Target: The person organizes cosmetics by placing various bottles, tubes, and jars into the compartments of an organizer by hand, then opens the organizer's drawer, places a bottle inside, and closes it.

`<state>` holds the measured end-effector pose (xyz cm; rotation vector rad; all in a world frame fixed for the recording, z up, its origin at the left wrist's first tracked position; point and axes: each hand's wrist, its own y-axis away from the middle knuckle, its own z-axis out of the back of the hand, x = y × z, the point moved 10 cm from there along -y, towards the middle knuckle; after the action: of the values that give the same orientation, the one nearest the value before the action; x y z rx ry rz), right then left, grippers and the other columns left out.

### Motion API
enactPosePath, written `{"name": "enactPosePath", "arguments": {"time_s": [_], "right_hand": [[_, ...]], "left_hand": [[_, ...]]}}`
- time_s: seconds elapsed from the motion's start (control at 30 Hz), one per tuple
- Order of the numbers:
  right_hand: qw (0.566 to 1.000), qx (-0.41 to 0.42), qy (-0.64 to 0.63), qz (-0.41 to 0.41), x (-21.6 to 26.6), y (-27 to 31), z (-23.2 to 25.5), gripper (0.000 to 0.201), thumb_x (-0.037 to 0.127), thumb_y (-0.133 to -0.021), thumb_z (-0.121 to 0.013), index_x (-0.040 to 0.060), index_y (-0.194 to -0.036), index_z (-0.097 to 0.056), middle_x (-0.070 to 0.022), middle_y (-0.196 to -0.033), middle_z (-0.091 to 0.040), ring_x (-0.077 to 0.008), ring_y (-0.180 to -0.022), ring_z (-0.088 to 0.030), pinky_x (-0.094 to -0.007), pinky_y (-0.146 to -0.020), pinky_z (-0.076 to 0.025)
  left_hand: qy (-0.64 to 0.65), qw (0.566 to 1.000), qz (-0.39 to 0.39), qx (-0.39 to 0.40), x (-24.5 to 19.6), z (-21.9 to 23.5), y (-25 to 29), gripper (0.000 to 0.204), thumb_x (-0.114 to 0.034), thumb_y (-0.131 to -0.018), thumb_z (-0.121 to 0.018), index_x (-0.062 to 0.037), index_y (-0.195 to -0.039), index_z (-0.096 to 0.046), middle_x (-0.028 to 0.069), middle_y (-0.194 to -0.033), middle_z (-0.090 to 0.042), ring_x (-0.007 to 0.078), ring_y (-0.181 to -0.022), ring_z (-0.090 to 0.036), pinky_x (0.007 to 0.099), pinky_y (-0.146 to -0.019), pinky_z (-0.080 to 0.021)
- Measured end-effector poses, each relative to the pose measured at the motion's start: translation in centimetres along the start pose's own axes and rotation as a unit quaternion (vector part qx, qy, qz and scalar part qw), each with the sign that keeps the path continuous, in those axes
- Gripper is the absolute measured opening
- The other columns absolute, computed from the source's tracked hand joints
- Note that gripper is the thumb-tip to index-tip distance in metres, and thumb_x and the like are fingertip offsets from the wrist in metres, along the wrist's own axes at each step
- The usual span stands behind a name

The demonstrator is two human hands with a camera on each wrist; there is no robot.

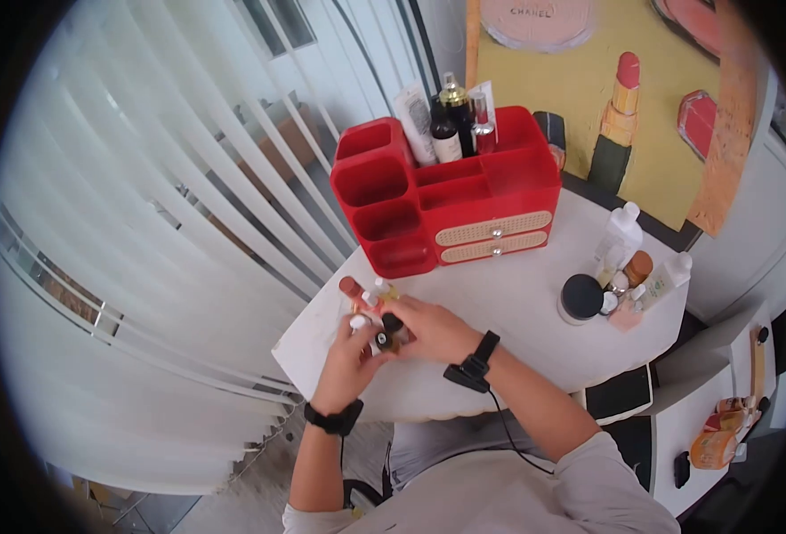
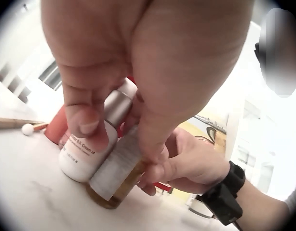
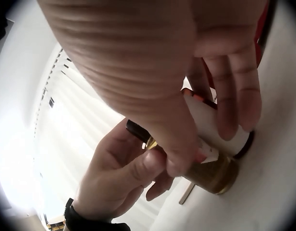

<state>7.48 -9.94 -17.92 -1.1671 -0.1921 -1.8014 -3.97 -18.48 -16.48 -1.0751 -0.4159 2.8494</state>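
Now both hands pinch: left hand (image 2: 138, 72) on the white bottle (image 2: 88, 149), right hand (image 2: 191, 163) on the amber bottle (image 2: 114, 178); a slip knocks bottles toward nine o'clock.

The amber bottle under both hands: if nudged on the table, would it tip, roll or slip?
The amber bottle stands tilted on its base edge, so it would probably tip. Round-bodied, it may then roll. Its smooth label looks slippery, though the left hand and right hand both grip it.
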Motion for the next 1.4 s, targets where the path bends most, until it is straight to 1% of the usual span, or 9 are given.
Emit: {"name": "enactPosePath", "arguments": {"time_s": [0.17,0.37,0.53,0.63,0.67,1.0,1.1,1.17,1.4], "right_hand": [[0.999,0.013,0.022,-0.025,1.7,2.9,4.6,0.043,0.015,-0.081,-0.09,0.0058,-0.116,-0.067,-0.0131,-0.103,-0.067,-0.0293,-0.093,-0.07,-0.0379,-0.081,-0.057],[0.96,-0.252,0.093,0.076,8.9,2.2,19.1,0.043,0.002,-0.084,-0.084,0.0039,-0.123,-0.066,-0.0136,-0.107,-0.071,-0.0263,-0.093,-0.073,-0.0358,-0.077,-0.059],[0.947,-0.307,0.07,0.056,4.7,-2.4,25.9,0.042,-0.005,-0.088,-0.079,0.0015,-0.126,-0.061,-0.0134,-0.101,-0.072,-0.0227,-0.084,-0.075,-0.0326,-0.078,-0.06],[0.955,-0.287,0.073,-0.008,2.7,-4.1,26.3,0.043,-0.005,-0.089,-0.078,0.0017,-0.127,-0.06,-0.0145,-0.097,-0.074,-0.0228,-0.083,-0.075,-0.0339,-0.078,-0.06],[0.956,-0.282,0.085,0.009,1.9,-4.8,26.2,0.046,-0.004,-0.088,-0.079,0.002,-0.129,-0.059,-0.0161,-0.096,-0.074,-0.0239,-0.083,-0.076,-0.0354,-0.078,-0.06],[0.955,-0.264,0.134,-0.027,-2.3,-6.1,24.5,0.05,0.001,-0.084,-0.085,0.0042,-0.128,-0.062,-0.0179,-0.099,-0.074,-0.0316,-0.085,-0.074,-0.0399,-0.08,-0.059],[0.949,-0.27,0.165,0.007,-1.9,-5.9,24.4,0.049,0.001,-0.086,-0.084,0.0032,-0.131,-0.063,-0.0116,-0.085,-0.07,-0.0199,-0.071,-0.067,-0.0342,-0.072,-0.055],[0.954,-0.254,0.151,-0.053,-2.4,-5.8,24.5,0.046,0.003,-0.084,-0.085,0.0029,-0.126,-0.065,-0.0178,-0.1,-0.075,-0.0321,-0.084,-0.073,-0.0407,-0.079,-0.058],[0.958,-0.259,0.122,-0.02,-2.9,-6.1,24.6,0.053,0.004,-0.084,-0.085,0.0,-0.133,-0.063,-0.0164,-0.104,-0.074,-0.0268,-0.079,-0.07,-0.0373,-0.078,-0.058]], "left_hand": [[0.032,0.999,-0.012,-0.014,-4.7,-0.2,-1.6,0.045,-0.002,-0.08,-0.091,-0.0055,-0.121,-0.07,0.0109,-0.124,-0.057,0.0148,-0.074,-0.06,0.0303,-0.066,-0.051],[0.105,0.964,-0.206,-0.129,-15.1,4.2,-11.6,0.04,-0.004,-0.085,-0.086,-0.0008,-0.12,-0.067,0.0125,-0.123,-0.055,0.0245,-0.084,-0.066,0.0327,-0.073,-0.055],[0.028,0.978,-0.146,-0.144,-14.7,3.7,-22.2,0.044,-0.024,-0.084,-0.089,-0.0029,-0.119,-0.072,0.0149,-0.119,-0.063,0.0316,-0.098,-0.067,0.0428,-0.082,-0.054],[-0.117,0.97,-0.145,-0.158,-13.6,2.1,-24.9,0.043,-0.032,-0.081,-0.091,-0.0069,-0.112,-0.077,0.0149,-0.114,-0.067,0.0352,-0.11,-0.062,0.0493,-0.091,-0.048],[-0.112,0.973,-0.12,-0.16,-13.4,1.7,-25.0,0.04,-0.036,-0.079,-0.091,-0.0099,-0.106,-0.079,0.0149,-0.112,-0.067,0.036,-0.115,-0.057,0.0535,-0.099,-0.041],[-0.186,0.945,-0.132,-0.235,-11.7,2.0,-25.8,0.038,-0.038,-0.083,-0.088,-0.0103,-0.108,-0.078,0.0155,-0.114,-0.068,0.0365,-0.121,-0.056,0.0641,-0.113,-0.03],[-0.149,0.953,-0.113,-0.24,-11.7,2.2,-25.6,0.039,-0.037,-0.082,-0.089,-0.0105,-0.108,-0.079,0.0158,-0.115,-0.068,0.0362,-0.126,-0.055,0.0662,-0.118,-0.027],[-0.224,0.947,-0.124,-0.193,-11.9,1.0,-25.5,0.039,-0.035,-0.08,-0.09,-0.0117,-0.11,-0.08,0.0156,-0.117,-0.067,0.036,-0.131,-0.053,0.0671,-0.121,-0.024],[-0.235,0.953,-0.14,-0.131,-11.5,1.0,-24.7,0.043,-0.028,-0.078,-0.091,-0.0121,-0.115,-0.078,0.0157,-0.129,-0.063,0.0362,-0.137,-0.05,0.0644,-0.123,-0.024]]}}
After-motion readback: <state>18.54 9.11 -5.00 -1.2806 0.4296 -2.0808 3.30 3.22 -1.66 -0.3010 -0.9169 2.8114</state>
